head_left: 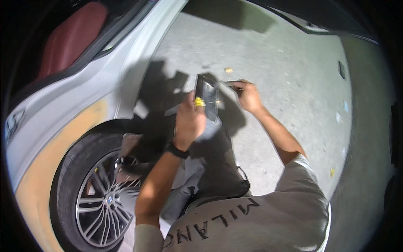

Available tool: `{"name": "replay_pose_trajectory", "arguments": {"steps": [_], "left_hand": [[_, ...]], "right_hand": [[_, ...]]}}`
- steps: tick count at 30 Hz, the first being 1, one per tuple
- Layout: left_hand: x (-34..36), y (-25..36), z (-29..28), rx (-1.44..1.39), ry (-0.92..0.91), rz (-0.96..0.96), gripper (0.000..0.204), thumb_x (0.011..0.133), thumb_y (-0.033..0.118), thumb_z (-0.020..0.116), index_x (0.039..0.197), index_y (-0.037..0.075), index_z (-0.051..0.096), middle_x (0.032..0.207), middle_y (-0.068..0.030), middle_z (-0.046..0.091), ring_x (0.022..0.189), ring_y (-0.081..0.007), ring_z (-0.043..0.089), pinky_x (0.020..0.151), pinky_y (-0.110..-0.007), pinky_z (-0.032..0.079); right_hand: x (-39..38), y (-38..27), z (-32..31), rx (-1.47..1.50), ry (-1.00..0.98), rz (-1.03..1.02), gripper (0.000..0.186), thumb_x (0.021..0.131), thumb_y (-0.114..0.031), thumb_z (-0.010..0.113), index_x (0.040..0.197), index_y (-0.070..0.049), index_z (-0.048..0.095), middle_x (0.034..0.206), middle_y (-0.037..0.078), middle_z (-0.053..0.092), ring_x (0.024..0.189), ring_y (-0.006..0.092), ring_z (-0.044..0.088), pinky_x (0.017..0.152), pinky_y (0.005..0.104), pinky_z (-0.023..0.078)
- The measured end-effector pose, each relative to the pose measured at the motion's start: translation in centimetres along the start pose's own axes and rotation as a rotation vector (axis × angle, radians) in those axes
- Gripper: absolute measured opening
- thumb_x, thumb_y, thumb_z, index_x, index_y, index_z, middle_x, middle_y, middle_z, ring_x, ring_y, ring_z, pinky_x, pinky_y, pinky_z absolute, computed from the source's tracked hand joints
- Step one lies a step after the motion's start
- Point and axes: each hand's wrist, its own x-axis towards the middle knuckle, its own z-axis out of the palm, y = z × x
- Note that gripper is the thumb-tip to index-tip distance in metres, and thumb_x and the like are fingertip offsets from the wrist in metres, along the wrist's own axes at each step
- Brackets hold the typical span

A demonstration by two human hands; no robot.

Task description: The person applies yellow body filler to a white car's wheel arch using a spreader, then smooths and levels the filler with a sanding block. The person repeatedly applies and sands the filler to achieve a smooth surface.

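My left hand (189, 122), with a dark band on its wrist, is closed around the near left edge of a dark, glossy rectangular mixing plate (208, 90). A bright yellow lump of putty (199, 101) sits by the fingers at the plate's left edge. Off the plate's right side, my right hand (249, 96) is closed on a putty knife (228, 84), seen almost edge-on. Its thin blade points left toward the plate's upper right corner. Whether blade and plate touch I cannot tell.
Left of me stands a pale car with a tan patch (79, 119) over its wheel arch and a spoked wheel (105, 201). A red seat (73, 35) shows inside. A flat rectangular piece (131, 145) is beside the tyre. Yellowish bits (228, 70) dot the grey floor (277, 75).
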Motion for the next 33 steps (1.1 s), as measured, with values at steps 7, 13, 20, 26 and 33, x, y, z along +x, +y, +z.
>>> {"name": "replay_pose_trajectory", "arguments": {"steps": [7, 13, 20, 26, 33], "left_hand": [[-1.2, 2.9, 0.6, -1.088, 0.121, -0.850, 0.041, 0.103, 0.005, 0.049, 0.142, -0.004, 0.057, 0.112, -0.0146, 0.068, 0.094, -0.0205, 0.067, 0.081, -0.033, 0.055], [-4.8, 4.8, -4.2, -1.619, 0.220, -1.015, 0.051, 0.102, -0.001, 0.042, 0.152, -0.001, 0.050, 0.106, -0.0035, 0.063, 0.081, -0.0095, 0.058, 0.069, -0.028, 0.052], [-8.7, 3.0, -10.0, -1.503, 0.299, -1.081, 0.057, 0.106, 0.010, 0.039, 0.162, 0.006, 0.041, 0.122, -0.0077, 0.063, 0.086, -0.0137, 0.060, 0.072, -0.029, 0.052], [-12.7, 2.9, -14.1, -1.691, 0.552, -1.016, 0.051, 0.113, 0.013, 0.041, 0.163, 0.007, 0.038, 0.144, -0.0116, 0.060, 0.117, -0.0193, 0.067, 0.098, -0.035, 0.058], [-13.8, 6.1, -16.2, -1.770, 0.499, -1.023, 0.052, 0.112, 0.015, 0.045, 0.164, 0.012, 0.040, 0.129, -0.0037, 0.065, 0.091, -0.0097, 0.065, 0.075, -0.027, 0.056]], "right_hand": [[-7.2, -3.8, 0.4, -0.005, 0.091, -0.317, 0.032, 0.102, 0.008, 0.059, 0.130, 0.002, 0.073, 0.113, 0.019, 0.070, 0.101, 0.0275, 0.069, 0.090, 0.0321, 0.054], [-7.0, -9.3, -0.3, -0.022, 0.087, -0.193, 0.026, 0.102, 0.007, 0.059, 0.125, 0.008, 0.071, 0.111, 0.018, 0.067, 0.098, 0.0282, 0.067, 0.089, 0.0332, 0.053], [-5.3, -14.4, 1.7, 0.084, 0.221, -0.290, 0.018, 0.100, 0.004, 0.060, 0.115, 0.010, 0.070, 0.111, 0.018, 0.067, 0.095, 0.0292, 0.067, 0.083, 0.0338, 0.055], [-3.9, -19.2, 3.3, 0.532, -0.196, 0.123, 0.016, 0.106, -0.007, 0.060, 0.114, 0.004, 0.069, 0.094, 0.005, 0.065, 0.083, 0.0137, 0.057, 0.077, 0.0267, 0.048], [-6.7, -22.4, 8.2, 1.220, -0.147, 0.167, 0.046, 0.110, -0.011, 0.048, 0.153, 0.003, 0.052, 0.133, 0.010, 0.071, 0.116, 0.0145, 0.066, 0.102, 0.0293, 0.050]]}}
